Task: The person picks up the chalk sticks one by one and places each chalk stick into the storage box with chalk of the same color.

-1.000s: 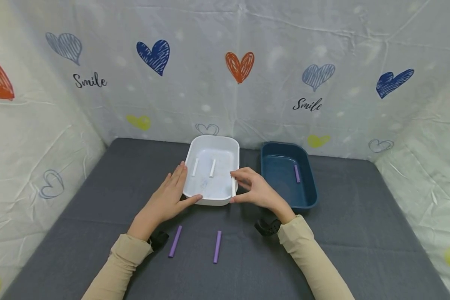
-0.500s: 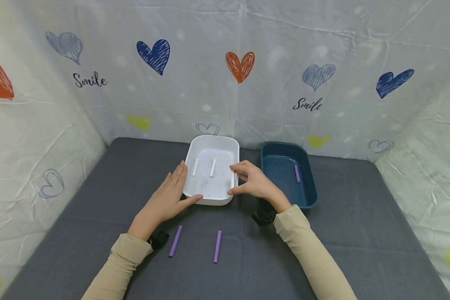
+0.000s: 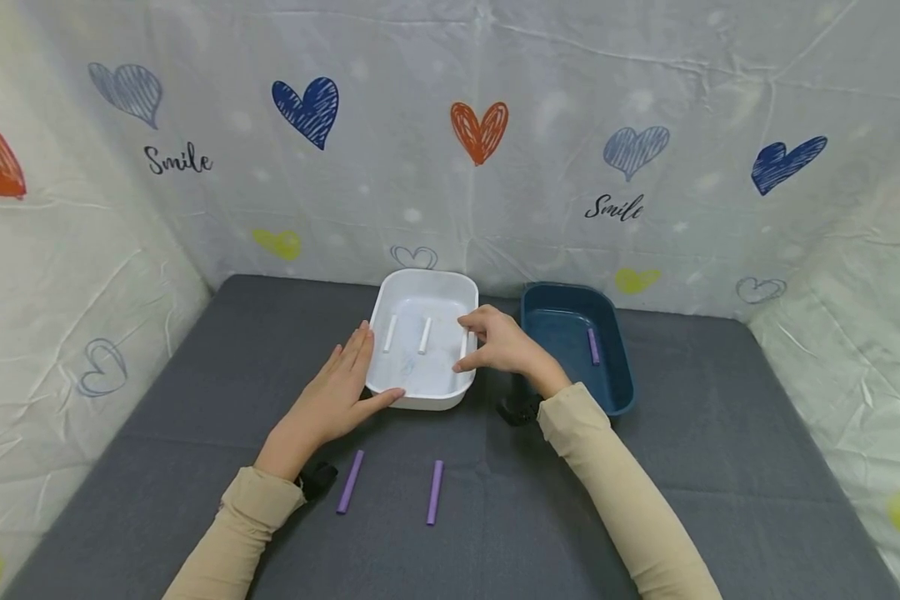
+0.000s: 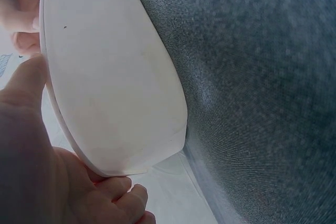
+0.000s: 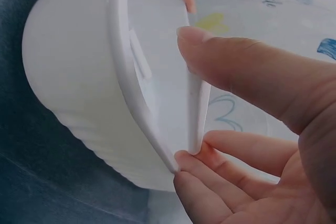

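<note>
From the head view, the backdrop sheet [image 3: 450, 125] bears the word "Smile" twice in black script among scribbled hearts. The right hand [image 3: 498, 346] has moved up and inward since a second ago, from the white tray's [image 3: 427, 279] near right corner to over its right rim, pinching a white stick [image 3: 463, 344] between thumb and fingers. The left hand [image 3: 337, 392] has not moved: its fingers lie straight along the tray's left wall, thumb on the front edge. Two more white sticks [image 3: 425, 335] lie inside the smooth, round-cornered tray; a purple stick [image 3: 593, 346] lies in the blue tray [image 3: 622, 392], and two purple sticks [image 3: 435, 492] lie on the grey woven worktop [image 3: 682, 467]. In the left wrist view, the left hand [image 4: 37, 171] presses flat against the white tray's [image 4: 110, 93] matte outer wall. In the right wrist view, the right hand [image 5: 262, 145] holds the white stick [image 5: 197, 114] upright just inside the tray's [image 5: 68, 77] rim.
</note>
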The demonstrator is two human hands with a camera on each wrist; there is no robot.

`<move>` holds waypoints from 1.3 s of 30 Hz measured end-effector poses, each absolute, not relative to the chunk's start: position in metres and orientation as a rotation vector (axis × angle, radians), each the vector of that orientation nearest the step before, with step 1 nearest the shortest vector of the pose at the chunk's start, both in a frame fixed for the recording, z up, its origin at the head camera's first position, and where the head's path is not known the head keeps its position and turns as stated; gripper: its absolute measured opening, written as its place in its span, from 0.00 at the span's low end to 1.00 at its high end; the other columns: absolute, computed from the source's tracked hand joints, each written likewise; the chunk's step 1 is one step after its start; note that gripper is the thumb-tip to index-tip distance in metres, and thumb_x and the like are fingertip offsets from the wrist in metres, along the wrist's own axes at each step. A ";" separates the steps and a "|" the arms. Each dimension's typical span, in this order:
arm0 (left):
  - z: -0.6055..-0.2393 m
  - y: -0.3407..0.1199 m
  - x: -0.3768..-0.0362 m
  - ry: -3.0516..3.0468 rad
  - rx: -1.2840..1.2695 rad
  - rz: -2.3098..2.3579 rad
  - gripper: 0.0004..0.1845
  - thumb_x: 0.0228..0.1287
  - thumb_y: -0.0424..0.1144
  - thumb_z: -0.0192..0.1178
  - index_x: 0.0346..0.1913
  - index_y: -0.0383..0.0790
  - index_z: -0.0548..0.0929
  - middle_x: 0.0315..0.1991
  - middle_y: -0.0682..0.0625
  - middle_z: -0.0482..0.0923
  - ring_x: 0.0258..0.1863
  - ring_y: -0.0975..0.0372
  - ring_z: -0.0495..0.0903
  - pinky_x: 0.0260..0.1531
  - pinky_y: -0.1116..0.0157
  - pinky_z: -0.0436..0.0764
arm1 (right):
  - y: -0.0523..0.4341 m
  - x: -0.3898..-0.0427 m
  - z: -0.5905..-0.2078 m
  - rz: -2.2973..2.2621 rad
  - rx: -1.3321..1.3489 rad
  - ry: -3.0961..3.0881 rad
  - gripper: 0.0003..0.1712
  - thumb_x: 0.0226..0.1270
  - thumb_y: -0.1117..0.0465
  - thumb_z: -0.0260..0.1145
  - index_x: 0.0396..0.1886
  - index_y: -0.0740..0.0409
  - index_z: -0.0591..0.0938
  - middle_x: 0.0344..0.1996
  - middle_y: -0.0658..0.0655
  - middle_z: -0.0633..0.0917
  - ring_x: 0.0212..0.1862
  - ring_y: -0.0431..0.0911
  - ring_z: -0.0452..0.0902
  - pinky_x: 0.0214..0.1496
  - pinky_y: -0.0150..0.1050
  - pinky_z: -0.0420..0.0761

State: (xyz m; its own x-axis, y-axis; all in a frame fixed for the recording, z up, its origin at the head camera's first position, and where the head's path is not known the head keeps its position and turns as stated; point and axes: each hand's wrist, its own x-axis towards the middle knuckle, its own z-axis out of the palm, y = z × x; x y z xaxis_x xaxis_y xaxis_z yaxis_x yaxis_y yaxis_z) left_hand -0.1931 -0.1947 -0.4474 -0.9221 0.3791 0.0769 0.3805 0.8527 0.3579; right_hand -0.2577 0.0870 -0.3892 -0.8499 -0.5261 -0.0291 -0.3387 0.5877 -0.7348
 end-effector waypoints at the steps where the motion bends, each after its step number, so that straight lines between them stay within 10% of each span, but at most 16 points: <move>1: -0.447 -0.195 -0.193 -3.023 -0.615 -0.582 0.57 0.67 0.71 0.48 0.78 0.30 0.38 0.79 0.39 0.30 0.78 0.50 0.37 0.75 0.48 0.43 | 0.086 -0.260 -0.388 -1.094 -0.715 2.584 0.45 0.52 0.62 0.80 0.69 0.68 0.71 0.61 0.66 0.73 0.63 0.57 0.72 0.64 0.47 0.76; 31: -0.446 -0.195 -0.193 -3.024 -0.620 -0.580 0.57 0.68 0.70 0.49 0.78 0.28 0.39 0.79 0.37 0.31 0.78 0.48 0.38 0.75 0.47 0.43 | 0.039 -0.303 -0.375 -0.613 -0.406 2.707 0.44 0.51 0.65 0.80 0.68 0.66 0.73 0.66 0.62 0.74 0.64 0.54 0.71 0.63 0.45 0.76; 39: -0.446 -0.194 -0.192 -3.021 -0.619 -0.583 0.58 0.67 0.70 0.50 0.77 0.28 0.39 0.79 0.37 0.32 0.78 0.49 0.38 0.75 0.47 0.43 | 0.029 -0.306 -0.384 -0.376 -0.321 2.768 0.35 0.50 0.65 0.80 0.60 0.59 0.78 0.57 0.57 0.77 0.49 0.52 0.75 0.52 0.49 0.79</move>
